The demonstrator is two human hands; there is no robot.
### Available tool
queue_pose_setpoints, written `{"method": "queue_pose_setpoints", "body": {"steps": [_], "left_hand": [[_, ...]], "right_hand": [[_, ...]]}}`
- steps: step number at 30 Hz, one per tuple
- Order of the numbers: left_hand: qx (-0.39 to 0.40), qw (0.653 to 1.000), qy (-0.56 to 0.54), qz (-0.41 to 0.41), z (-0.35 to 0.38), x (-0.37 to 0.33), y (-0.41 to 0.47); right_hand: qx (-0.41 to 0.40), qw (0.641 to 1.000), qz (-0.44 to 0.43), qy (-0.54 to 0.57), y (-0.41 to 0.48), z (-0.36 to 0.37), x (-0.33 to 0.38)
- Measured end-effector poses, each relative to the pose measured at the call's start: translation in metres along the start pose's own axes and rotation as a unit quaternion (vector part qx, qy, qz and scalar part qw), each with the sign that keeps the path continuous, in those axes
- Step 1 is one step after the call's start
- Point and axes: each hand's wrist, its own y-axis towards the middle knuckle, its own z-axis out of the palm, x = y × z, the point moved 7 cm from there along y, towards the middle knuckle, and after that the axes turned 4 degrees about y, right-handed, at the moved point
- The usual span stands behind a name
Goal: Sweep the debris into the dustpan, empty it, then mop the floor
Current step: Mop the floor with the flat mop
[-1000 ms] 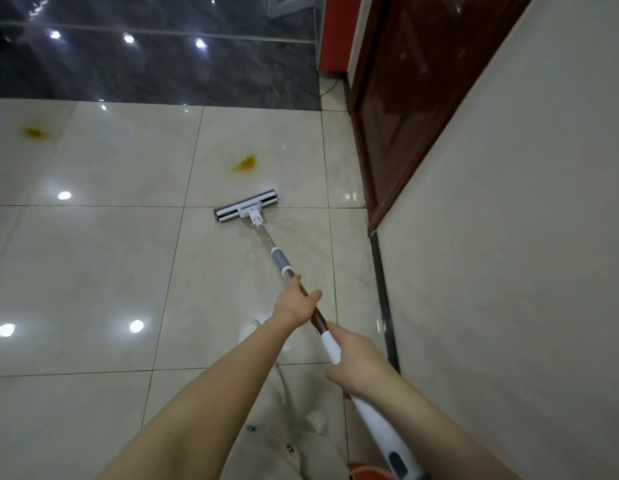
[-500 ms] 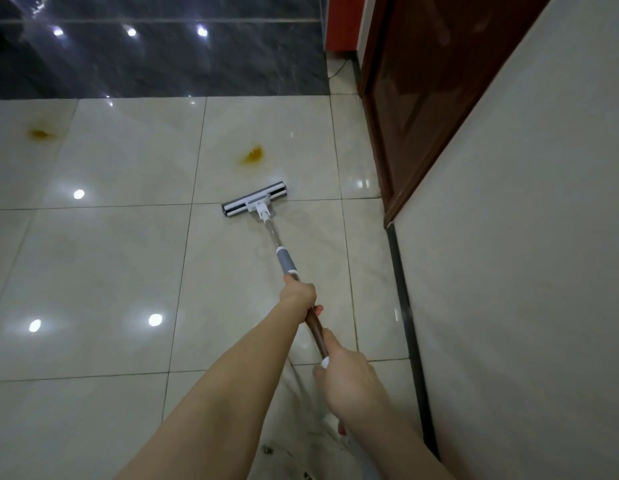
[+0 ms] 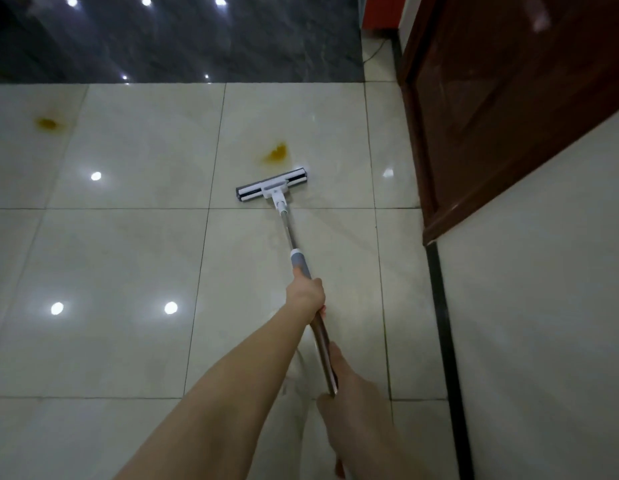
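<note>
A flat mop with a white and grey head point(image 3: 271, 186) lies on the glossy cream floor tiles, its metal pole point(image 3: 290, 233) running back toward me. My left hand point(image 3: 306, 292) grips the pole just below its grey sleeve. Lower down, my right hand point(image 3: 349, 386) holds the brown part of the pole. An orange-yellow stain point(image 3: 276, 153) sits on the tile just beyond the mop head, close to its right end. A second, similar stain point(image 3: 46, 123) marks the floor at the far left.
A cream wall point(image 3: 543, 306) with a black skirting strip point(image 3: 443, 323) runs along the right. Beyond it stands a dark brown door point(image 3: 491, 98). A dark marble floor band point(image 3: 180, 39) crosses the back, with a red object point(image 3: 381, 10) at the top.
The mop head has slid forward across the tile joint toward the nearer orange stain. Both arms have stretched out, and the view has moved forward with them.
</note>
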Motion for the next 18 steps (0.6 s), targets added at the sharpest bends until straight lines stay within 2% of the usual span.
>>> {"method": "queue_pose_setpoints", "body": {"steps": [4, 10, 14, 18], "left_hand": [[-0.002, 1.0, 0.016, -0.001, -0.04, -0.054, 0.066], [0.003, 0.999, 0.035, -0.008, -0.078, -0.132, 0.145], [0.002, 0.999, 0.042, -0.011, -0.108, -0.182, 0.186], [0.008, 0.999, 0.027, -0.02, -0.121, -0.209, 0.205]], "right_hand": [[-0.016, 0.999, -0.002, 0.032, 0.068, -0.005, 0.06], [-0.026, 0.999, 0.01, 0.021, 0.155, -0.032, 0.14], [-0.037, 0.999, -0.01, -0.003, 0.196, -0.05, 0.197], [-0.048, 0.999, 0.01, -0.01, 0.229, -0.06, 0.227]]}}
